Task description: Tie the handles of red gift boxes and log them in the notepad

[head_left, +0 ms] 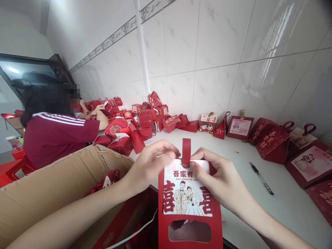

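Observation:
A red wedding gift box (190, 230) with a white card panel showing a bride and groom stands upright in front of me, with an oval window low on its front. A red strap (186, 150) sticks up through its top. My right hand (214, 169) pinches the top edge just right of the strap, thumb on the front and fingers behind. At the top left corner, my left hand (162, 157) is closed, its thumb and curled fingers at the box's edge. The left fingertips are slightly blurred and partly hidden.
A big cardboard carton (64, 169) with red boxes inside stands at left, a white cable (135, 235) beside it. A black pen (261, 178) lies on the white table (233, 207). Finished-looking boxes (272, 140) line the tiled wall. A co-worker (59, 135) sits by piled red boxes (121, 131).

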### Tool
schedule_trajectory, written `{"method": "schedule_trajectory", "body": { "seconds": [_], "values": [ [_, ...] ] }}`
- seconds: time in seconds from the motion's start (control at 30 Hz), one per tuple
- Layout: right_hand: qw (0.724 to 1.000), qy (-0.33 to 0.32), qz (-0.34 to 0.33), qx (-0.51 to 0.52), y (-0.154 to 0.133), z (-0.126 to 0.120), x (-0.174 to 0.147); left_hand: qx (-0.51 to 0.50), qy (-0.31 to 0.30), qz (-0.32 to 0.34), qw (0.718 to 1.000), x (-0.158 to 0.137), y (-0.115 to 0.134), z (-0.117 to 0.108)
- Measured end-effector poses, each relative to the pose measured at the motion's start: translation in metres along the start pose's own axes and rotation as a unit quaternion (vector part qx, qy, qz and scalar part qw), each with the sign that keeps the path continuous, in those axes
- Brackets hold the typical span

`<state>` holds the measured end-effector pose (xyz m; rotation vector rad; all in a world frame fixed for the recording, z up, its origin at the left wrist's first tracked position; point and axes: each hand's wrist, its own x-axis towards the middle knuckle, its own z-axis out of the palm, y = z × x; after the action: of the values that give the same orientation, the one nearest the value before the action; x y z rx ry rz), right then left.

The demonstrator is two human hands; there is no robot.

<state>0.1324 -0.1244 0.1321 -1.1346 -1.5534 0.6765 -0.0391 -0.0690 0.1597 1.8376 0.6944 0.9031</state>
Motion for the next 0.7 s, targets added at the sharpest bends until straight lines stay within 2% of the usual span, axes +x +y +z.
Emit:
{"method": "schedule_trajectory", "body": {
  "seconds": [0.1,0.23,0.4,0.7],
  "values": [
    [1.000,0.004,-0.005,-0.002,-0.001,0.000,0.000,0.066,-0.013,0.013,0.998,0.002,0.009,0.006],
    [1.000,-0.006,-0.004,0.001,-0.001,0.001,0.000,0.026,-0.009,0.064,0.998,0.003,0.007,0.016],
    [1.000,-0.010,-0.019,-0.001,0.000,0.000,0.000,0.077,0.061,0.127,0.987,0.001,0.001,0.021],
    [0.999,0.000,-0.039,-0.003,-0.004,-0.005,0.003,0.160,0.068,0.097,0.980,-0.004,0.005,0.021]
  ]
}}
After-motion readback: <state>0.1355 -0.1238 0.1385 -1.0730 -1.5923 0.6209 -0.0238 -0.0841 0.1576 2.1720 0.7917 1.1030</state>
